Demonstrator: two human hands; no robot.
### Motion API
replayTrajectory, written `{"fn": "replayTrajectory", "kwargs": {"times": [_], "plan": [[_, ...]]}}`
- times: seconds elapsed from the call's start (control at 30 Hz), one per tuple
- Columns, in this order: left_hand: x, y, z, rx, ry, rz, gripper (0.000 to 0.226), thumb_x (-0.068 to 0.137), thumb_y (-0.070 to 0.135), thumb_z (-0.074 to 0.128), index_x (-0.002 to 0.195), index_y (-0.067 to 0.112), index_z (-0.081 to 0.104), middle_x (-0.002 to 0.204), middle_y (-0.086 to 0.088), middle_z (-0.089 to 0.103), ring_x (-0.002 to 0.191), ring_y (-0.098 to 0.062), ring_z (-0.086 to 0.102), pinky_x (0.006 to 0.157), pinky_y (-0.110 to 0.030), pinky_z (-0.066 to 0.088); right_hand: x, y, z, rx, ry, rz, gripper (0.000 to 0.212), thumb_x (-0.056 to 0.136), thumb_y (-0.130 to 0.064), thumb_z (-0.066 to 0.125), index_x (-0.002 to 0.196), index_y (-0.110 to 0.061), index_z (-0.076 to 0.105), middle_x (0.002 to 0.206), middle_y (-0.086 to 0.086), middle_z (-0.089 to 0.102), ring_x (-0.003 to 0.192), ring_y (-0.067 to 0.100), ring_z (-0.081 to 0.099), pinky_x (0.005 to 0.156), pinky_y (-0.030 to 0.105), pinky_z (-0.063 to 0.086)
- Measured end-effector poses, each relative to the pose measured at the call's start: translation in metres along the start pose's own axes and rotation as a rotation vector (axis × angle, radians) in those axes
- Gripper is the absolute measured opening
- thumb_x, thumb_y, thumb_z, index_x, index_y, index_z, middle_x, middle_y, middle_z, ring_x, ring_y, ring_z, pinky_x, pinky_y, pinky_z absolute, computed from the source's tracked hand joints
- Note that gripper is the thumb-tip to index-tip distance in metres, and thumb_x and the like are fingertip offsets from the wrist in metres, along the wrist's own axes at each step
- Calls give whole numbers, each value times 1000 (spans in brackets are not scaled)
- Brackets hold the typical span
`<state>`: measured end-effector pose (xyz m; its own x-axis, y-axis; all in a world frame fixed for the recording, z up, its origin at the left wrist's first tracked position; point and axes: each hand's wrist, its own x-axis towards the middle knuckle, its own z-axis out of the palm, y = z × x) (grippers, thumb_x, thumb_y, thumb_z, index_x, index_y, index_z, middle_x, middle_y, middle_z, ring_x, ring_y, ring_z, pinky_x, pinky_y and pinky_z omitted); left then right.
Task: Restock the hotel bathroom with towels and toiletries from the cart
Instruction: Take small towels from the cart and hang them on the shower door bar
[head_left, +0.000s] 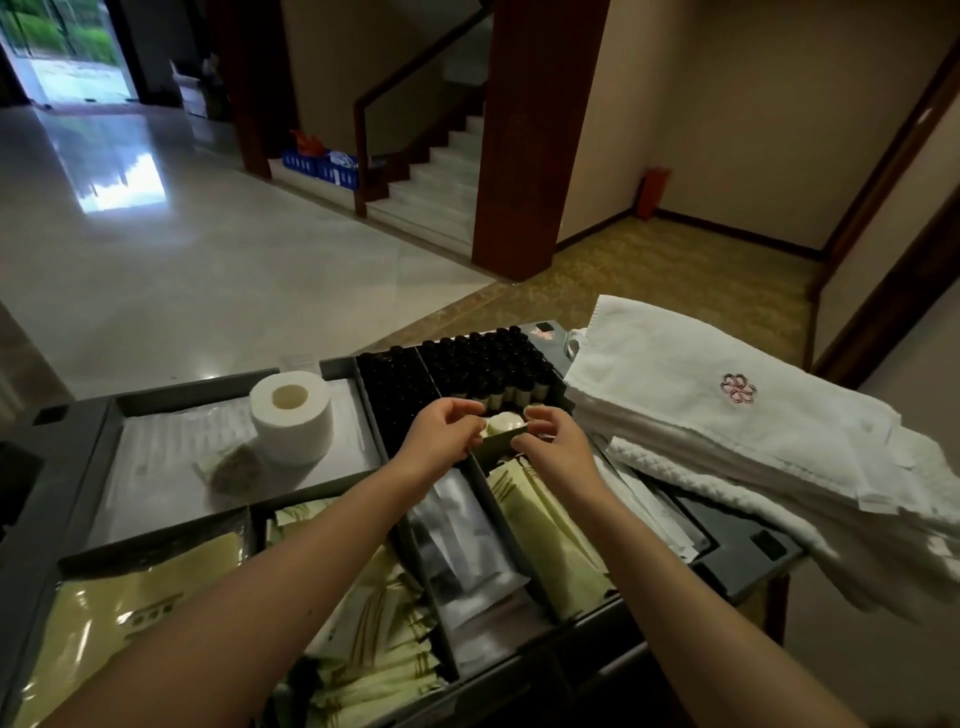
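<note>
Small olive box (500, 442) with a pale rounded piece (503, 422) at its open top, held over the middle of the cart (748, 551) tray. Left hand (441, 431) pinches its left end and right hand (556, 441) its right end, fingers curled close together. Black-capped bottles (483, 358) in rows just beyond at 12 o'clock, toilet roll (291, 415) at 9, folded white towels (727, 405) at 3, yellow-green packets (540, 514) at 6.

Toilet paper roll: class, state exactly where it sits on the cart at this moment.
In the head view, the toilet paper roll stands on end in the cart's left rear tray, left of the black-capped bottles and the left hand.
</note>
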<state>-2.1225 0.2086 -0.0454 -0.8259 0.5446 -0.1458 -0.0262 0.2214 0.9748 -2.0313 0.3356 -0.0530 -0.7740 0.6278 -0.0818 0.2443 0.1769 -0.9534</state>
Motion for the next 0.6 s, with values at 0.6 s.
{"fn": "replayTrajectory", "kwargs": {"times": [0.6], "plan": [[69, 42, 163, 199, 17, 57, 33, 91, 19, 55, 124, 18, 57, 132, -7, 47, 85, -5, 52, 76, -26, 43, 61, 39, -180, -348, 141, -175, 50, 78, -12, 65, 126, -21, 58, 126, -5, 59, 116, 12, 53, 93, 28, 46]]}}
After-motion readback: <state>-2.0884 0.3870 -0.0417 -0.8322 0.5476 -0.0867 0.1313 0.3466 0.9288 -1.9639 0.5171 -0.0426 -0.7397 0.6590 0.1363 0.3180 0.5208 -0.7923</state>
